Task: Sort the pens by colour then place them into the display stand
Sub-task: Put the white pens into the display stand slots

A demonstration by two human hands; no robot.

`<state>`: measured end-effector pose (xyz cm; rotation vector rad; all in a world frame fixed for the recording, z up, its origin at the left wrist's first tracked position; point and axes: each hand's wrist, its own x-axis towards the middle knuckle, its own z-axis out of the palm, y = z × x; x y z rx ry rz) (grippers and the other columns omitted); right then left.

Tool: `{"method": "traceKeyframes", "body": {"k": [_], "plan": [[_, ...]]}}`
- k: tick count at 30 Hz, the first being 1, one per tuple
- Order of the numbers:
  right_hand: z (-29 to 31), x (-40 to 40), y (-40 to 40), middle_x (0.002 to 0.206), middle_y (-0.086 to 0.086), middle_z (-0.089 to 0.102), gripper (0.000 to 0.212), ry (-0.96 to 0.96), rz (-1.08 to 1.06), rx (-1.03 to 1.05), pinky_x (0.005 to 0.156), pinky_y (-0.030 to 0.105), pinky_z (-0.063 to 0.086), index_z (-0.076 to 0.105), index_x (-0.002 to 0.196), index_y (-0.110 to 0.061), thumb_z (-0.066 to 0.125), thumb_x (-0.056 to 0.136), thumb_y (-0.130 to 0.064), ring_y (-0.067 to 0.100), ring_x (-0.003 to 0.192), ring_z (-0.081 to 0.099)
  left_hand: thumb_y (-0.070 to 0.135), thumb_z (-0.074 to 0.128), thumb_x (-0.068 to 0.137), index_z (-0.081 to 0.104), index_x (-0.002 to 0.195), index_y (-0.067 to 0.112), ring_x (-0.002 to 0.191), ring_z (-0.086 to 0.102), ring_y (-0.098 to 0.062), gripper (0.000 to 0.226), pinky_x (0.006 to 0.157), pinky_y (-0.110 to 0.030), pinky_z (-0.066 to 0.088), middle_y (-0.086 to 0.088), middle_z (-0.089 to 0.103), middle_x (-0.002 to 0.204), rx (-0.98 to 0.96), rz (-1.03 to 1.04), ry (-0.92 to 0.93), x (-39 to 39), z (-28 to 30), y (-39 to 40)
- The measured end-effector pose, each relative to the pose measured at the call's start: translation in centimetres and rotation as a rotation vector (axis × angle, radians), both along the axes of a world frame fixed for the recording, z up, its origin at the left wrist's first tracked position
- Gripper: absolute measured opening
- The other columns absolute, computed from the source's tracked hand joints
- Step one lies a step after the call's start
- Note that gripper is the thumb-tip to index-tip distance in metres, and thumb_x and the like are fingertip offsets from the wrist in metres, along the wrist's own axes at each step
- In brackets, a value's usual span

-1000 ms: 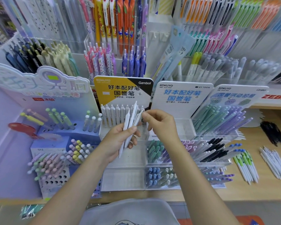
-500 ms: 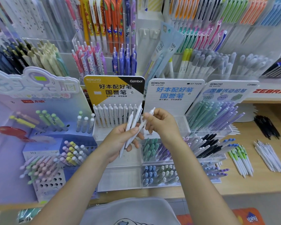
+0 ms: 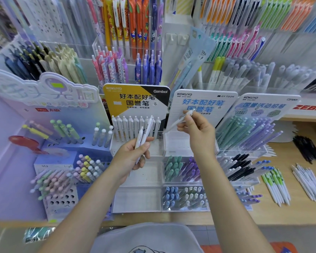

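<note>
"KOKUYO" and "Gambol" on yellow card (image 3: 135,99); "KOKUYO", "GY TOON" on white card (image 3: 208,101); "ZEBRA" shelf label (image 3: 310,107).

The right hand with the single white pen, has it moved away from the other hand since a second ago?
Yes. The right hand has carried the white pen rightward, from the yellow sign to the blue-lettered sign.

The display stand (image 3: 138,177) is clear glossy plastic with smooth printed card headers. The white pens (image 3: 144,136) look like matt plastic. Along its right edge, the counter (image 3: 299,212) is pale wood with a smooth finish.
</note>
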<state>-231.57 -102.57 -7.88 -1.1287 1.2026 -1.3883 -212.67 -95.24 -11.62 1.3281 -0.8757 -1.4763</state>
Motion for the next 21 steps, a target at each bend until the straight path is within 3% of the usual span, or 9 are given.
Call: {"method": "traceKeyframes", "body": {"k": [4,9,14,21], "plan": [[-0.2,1.1,-0.3,0.073,-0.001,0.064,0.017,0.110,0.041,-0.050,0.075,0.030,0.059,0.069,0.109,-0.005,0.057,0.098,-0.006,0.014,0.072,0.062,0.029,0.054,0.101,0.068,0.118,0.021,0.048,0.044,-0.013,0.023,0.044,-0.023,0.023,-0.002,0.059,0.069,0.005,0.003,0.025,-0.1,0.3,0.1],[-1.0,1.7,-0.4,0.076,0.005,0.066,0.026,0.316,0.109,-0.116,0.077,0.045,0.058,0.068,0.092,-0.034,0.058,0.097,-0.010,0.020,0.071,0.064,0.026,0.051,0.103,0.068,0.117,0.020,0.047,0.044,-0.012,0.023,0.042,-0.021,0.023,-0.001,0.059,0.068,0.012,0.013,0.018,0.0,0.5,0.4],[-2.1,2.3,-0.8,0.092,0.002,0.068,0.018,0.643,0.168,-0.212,0.080,0.045,0.054,0.072,0.108,-0.009,0.060,0.097,-0.015,0.023,0.083,0.065,0.025,0.053,0.102,0.066,0.114,0.015,0.050,0.046,-0.014,0.020,0.042,-0.019,0.025,-0.003,0.063,0.072,0.025,0.033,-0.054,0.0,0.7,0.7],[-2.3,2.5,-0.7,0.097,-0.002,0.069,0.021,0.762,0.153,-0.135,0.074,0.037,0.055,0.069,0.113,-0.015,0.064,0.095,-0.025,0.016,0.077,0.063,0.021,0.055,0.101,0.056,0.108,0.008,0.043,0.047,-0.014,0.014,0.038,-0.020,0.023,-0.007,0.065,0.071,0.018,0.083,0.016,0.2,0.7,0.7]]}}
